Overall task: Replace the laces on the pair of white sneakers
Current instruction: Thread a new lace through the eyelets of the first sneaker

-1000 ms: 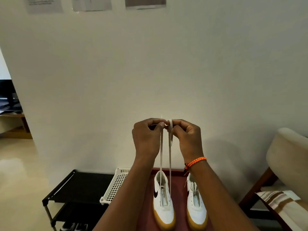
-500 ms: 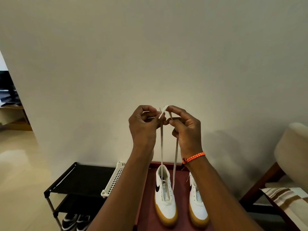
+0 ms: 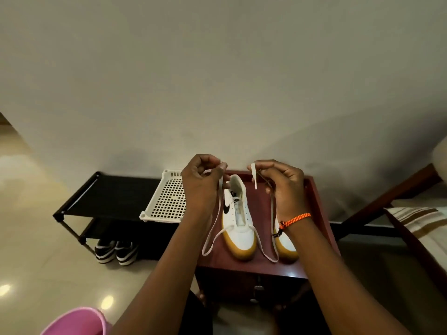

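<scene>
Two white sneakers with tan soles stand toe-toward-me on a dark red cabinet top. The left sneaker shows a black swoosh and has a white lace threaded through its lowest eyelets. Both lace halves loop down beside the shoe and rise to my hands. My left hand pinches one lace end above the shoe's left side. My right hand pinches the other end, its tip pointing down. The right sneaker is mostly hidden behind my right wrist.
A white perforated plastic tray lies on a black shoe rack left of the cabinet. Black-and-white shoes sit on the floor under the rack. A pink bucket rim shows bottom left. A cushioned wooden chair stands at right.
My hands have come down and moved apart, each with one lace end. The lace, pulled straight up before, now hangs slack in loops. The view has tilted downward.
</scene>
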